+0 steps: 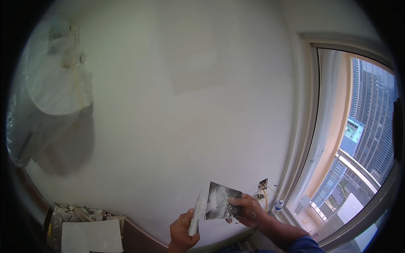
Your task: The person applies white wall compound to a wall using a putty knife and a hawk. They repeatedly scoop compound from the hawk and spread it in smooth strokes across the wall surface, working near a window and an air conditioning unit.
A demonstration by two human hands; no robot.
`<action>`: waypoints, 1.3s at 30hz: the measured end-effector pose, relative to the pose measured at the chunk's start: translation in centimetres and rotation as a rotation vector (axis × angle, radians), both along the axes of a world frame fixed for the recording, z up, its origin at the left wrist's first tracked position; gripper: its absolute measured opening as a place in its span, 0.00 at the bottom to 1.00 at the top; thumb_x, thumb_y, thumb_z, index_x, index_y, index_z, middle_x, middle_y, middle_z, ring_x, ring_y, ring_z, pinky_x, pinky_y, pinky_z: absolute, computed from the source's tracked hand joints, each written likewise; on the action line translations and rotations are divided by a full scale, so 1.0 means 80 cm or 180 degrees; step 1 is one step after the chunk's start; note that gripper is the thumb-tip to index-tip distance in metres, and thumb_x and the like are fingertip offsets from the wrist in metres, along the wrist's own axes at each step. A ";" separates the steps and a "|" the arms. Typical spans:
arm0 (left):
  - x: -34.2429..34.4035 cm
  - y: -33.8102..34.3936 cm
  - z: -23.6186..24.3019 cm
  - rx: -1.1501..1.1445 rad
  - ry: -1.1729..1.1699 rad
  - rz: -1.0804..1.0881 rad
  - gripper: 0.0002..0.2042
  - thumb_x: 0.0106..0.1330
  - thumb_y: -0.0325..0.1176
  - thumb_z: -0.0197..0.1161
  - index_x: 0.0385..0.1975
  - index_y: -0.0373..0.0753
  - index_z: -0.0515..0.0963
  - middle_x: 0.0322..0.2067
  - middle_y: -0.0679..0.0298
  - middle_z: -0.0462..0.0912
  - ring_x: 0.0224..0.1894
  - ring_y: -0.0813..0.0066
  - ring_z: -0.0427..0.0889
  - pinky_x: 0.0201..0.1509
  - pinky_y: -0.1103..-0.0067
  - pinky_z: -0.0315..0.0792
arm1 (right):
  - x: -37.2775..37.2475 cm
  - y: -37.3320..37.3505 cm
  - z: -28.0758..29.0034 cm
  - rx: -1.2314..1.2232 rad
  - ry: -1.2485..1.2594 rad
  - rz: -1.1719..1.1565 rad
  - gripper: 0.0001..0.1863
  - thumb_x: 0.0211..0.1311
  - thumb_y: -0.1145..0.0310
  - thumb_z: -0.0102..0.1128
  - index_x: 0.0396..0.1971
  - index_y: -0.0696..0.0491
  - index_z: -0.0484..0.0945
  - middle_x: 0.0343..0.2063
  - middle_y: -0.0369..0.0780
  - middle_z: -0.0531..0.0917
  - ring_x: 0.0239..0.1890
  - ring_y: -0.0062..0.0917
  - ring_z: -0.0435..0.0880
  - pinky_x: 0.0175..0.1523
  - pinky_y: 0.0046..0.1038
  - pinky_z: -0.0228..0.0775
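Note:
Near the bottom centre of the head view, my left hand [183, 232] grips a narrow white-coated tool [197, 213], seen nearly edge-on, probably a plaster scraper. My right hand [249, 208] is closed on a rectangular metal plaster blade [218, 202], its shiny face streaked with white, with my thumb on that face. The two tools are held side by side in front of a pale wall [190, 126]; I cannot tell whether they touch. The handles are mostly hidden by my fingers or the blades.
A plastic-wrapped fixture [50, 88] hangs at upper left. Below it, scraps and a white board [90, 236] lie on a brown surface. Loose cables [263, 194] come from a wall opening near a water bottle [278, 205]. A framed glass opening [314, 118] with railing outside fills the right.

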State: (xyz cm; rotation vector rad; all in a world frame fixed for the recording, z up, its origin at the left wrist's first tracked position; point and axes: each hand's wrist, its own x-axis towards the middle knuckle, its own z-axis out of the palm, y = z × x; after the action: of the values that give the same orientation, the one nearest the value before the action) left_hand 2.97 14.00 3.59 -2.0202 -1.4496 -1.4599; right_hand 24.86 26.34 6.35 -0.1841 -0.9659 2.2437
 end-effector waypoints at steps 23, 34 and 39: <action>-0.038 -0.060 0.049 -0.2885 -0.3759 -0.3188 0.17 0.80 0.40 0.51 0.56 0.31 0.69 0.24 0.53 0.79 0.12 0.75 0.73 0.13 0.81 0.68 | -0.004 0.043 0.011 0.5580 -0.1169 -0.1575 0.36 0.55 0.91 0.51 0.67 0.52 0.71 0.57 0.50 0.79 0.55 0.43 0.82 0.59 0.38 0.78; -0.089 -0.097 0.042 -0.3267 -0.3275 -0.1275 0.13 0.81 0.42 0.51 0.40 0.36 0.70 0.24 0.62 0.79 0.16 0.79 0.75 0.18 0.81 0.69 | -0.017 -0.010 0.057 0.6904 -0.1594 -0.1757 0.23 0.64 0.70 0.62 0.60 0.48 0.81 0.59 0.39 0.81 0.60 0.34 0.79 0.57 0.35 0.75; -0.089 -0.074 0.051 -0.3602 -0.2844 -0.1055 0.13 0.81 0.41 0.51 0.39 0.37 0.71 0.24 0.64 0.78 0.17 0.79 0.75 0.20 0.79 0.70 | -0.034 -0.014 0.070 0.7547 -0.1931 -0.1520 0.26 0.56 0.67 0.65 0.59 0.50 0.82 0.62 0.41 0.79 0.65 0.39 0.75 0.58 0.40 0.73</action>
State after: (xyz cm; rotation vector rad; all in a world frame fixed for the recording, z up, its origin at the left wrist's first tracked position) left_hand -4.18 8.12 7.67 -2.2982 -2.9311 -2.1225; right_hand 22.14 25.24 11.96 0.0465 -2.6243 -0.3770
